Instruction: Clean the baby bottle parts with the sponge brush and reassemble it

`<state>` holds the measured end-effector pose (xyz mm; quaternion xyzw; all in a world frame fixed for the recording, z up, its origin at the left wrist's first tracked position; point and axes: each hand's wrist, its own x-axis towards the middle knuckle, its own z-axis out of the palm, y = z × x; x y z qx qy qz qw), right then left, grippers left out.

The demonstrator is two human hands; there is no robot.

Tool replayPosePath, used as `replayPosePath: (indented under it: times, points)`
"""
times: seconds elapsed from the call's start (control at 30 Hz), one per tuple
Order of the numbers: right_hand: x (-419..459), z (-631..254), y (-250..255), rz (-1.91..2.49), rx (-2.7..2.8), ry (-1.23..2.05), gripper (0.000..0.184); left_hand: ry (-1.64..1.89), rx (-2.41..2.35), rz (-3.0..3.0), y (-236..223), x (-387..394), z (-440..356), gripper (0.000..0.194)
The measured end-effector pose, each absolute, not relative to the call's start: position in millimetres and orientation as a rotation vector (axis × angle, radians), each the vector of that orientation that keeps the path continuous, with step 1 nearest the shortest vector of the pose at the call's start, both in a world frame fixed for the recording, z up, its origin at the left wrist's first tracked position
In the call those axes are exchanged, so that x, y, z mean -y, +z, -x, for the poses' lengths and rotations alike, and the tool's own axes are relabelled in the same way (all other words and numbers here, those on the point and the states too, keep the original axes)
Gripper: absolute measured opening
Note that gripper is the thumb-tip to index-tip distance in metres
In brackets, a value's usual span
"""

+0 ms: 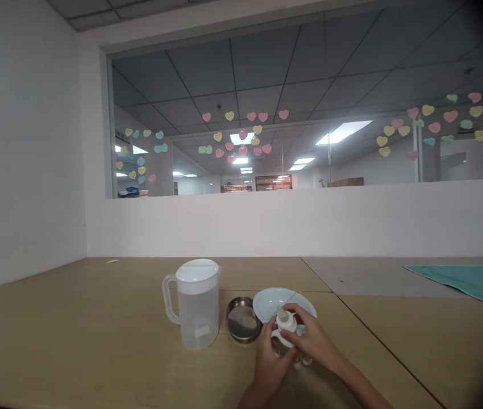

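Observation:
My left hand [270,359] and my right hand [312,339] are close together near the front of the table, both closed around a baby bottle [284,321]. It has a translucent teat pointing up and a white collar with a white handle. My left fingers grip its left side, and my right fingers press on the collar and the right side. The bottle's lower part is mostly hidden by my hands. Just behind them sits a pale oval bowl [262,301], with a thin thing with a yellow tip at its rim. Small clear objects [306,360] show below my right hand.
A round metal tin [244,321] stands left of the bowl. Farther left is a translucent lidded pitcher [199,315], its handle facing left. A green cloth [471,281] lies at the far right. Behind the table [96,341] rises a white wall [267,224] with a window.

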<state>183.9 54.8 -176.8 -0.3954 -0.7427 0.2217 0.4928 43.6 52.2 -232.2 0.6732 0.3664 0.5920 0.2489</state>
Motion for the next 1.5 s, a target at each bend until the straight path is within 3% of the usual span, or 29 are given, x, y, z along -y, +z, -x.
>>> replayPosePath:
  times: [0.37,0.57,0.73,0.97,1.2,1.5]
  points:
    - [-61,-187,-154,0.79,1.492,0.721,0.04,1.594,-1.028,-1.793,-237,-56,-42,0.062]
    - [-68,-198,-118,0.724,1.267,0.661,0.054,1.578,-1.043,-1.781,-231,-51,-42,0.059]
    - [-91,-207,-118,0.813,1.208,0.531,0.052,1.555,-1.043,-1.836,-231,-53,-42,0.057]
    - [-125,-214,-160,1.162,1.346,0.143,0.028,1.541,-1.009,-1.851,-233,-54,-41,0.053]
    - [-134,-207,-185,1.112,1.562,-0.001,0.021,1.546,-1.014,-1.87,-236,-57,-42,0.053]
    - [-127,-188,-180,1.27,2.085,0.328,0.03,1.519,-0.969,-1.889,-224,-48,-42,0.05]
